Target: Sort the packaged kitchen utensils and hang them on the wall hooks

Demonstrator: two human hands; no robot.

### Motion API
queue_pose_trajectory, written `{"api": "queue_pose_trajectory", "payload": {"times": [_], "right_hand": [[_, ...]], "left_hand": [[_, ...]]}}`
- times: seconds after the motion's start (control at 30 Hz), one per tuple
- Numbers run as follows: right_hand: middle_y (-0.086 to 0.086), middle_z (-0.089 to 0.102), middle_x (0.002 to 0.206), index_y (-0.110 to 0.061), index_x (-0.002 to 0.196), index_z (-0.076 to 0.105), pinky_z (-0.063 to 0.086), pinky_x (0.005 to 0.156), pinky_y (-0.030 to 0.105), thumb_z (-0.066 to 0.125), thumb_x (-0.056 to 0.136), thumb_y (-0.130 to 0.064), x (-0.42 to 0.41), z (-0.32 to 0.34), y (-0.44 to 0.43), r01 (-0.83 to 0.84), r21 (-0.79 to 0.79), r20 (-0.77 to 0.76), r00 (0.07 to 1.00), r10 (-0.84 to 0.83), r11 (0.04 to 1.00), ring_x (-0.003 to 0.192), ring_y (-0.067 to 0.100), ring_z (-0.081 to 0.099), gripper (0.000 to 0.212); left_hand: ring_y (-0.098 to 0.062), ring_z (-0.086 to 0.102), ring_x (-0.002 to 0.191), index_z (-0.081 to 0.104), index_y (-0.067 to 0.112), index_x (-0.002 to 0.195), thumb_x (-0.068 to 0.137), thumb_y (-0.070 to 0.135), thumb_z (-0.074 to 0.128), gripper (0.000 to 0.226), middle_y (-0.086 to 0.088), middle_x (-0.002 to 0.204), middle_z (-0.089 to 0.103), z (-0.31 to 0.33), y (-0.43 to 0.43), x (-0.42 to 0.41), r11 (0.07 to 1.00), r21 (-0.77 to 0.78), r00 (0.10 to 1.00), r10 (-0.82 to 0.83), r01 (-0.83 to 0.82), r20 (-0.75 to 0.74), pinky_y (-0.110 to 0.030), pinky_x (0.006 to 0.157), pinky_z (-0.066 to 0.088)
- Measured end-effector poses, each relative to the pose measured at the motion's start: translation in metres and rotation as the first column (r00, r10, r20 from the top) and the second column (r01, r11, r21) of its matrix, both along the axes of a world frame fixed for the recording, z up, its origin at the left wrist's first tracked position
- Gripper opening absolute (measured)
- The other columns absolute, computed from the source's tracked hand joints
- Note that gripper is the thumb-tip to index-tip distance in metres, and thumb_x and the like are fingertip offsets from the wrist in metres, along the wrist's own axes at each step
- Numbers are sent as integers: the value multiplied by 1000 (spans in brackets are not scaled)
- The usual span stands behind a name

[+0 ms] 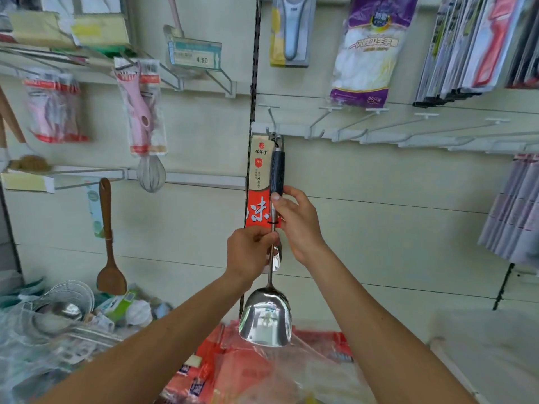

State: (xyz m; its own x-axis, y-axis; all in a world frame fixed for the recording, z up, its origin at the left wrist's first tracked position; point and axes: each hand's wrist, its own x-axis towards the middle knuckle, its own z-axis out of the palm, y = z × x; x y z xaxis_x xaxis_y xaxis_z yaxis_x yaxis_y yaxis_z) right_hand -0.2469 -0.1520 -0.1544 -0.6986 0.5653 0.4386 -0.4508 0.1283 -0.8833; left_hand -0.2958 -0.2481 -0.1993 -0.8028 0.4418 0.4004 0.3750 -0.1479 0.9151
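A steel spatula (267, 319) with a dark handle and a red and beige card label (259, 182) hangs upright with its top at a white wall hook (272, 132). My right hand (294, 220) pinches the lower end of the handle from the right. My left hand (252, 253) grips the thin metal shaft just below the card. Several bare white hooks (379, 132) run along the rail to the right.
A pink peeler pack (143, 112), a whisk (151, 173) and a wooden spatula (109, 240) hang at the left. Glove packs (364, 51) and flat packs (481, 48) hang above right. Below lie red packaged utensils (233, 371) and steel strainers (61, 307).
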Motion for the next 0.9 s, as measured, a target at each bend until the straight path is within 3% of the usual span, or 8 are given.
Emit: {"api": "queue_pose_trajectory", "payload": {"times": [0.13,0.47,0.9], "right_hand": [[7,74,106,-15,124,54,59,77,32,65,95,-24,-7,0,1,7,32,-12,1000,-7,999,93,19,73,33],[10,73,111,-13,129,53,59,85,39,66,94,-25,-23,12,-2,7,44,-41,999,-5,999,98,22,72,39],[3,73,108,-14,132,52,60,82,33,64,95,-30,-27,13,-2,28,64,-27,999,-26,998,95,16,73,41]], "left_hand": [[-26,71,69,74,12,77,89,11,66,15,-5,72,73,1,1,-6,999,14,999,33,-33,-28,-42,71,61],[-24,72,73,73,17,78,89,19,68,13,-3,75,74,6,0,-23,999,28,997,45,-43,-65,-49,75,60],[-25,71,74,72,14,80,89,22,68,12,-6,79,73,8,1,-28,999,7,996,44,-43,-73,-48,77,59]]}}
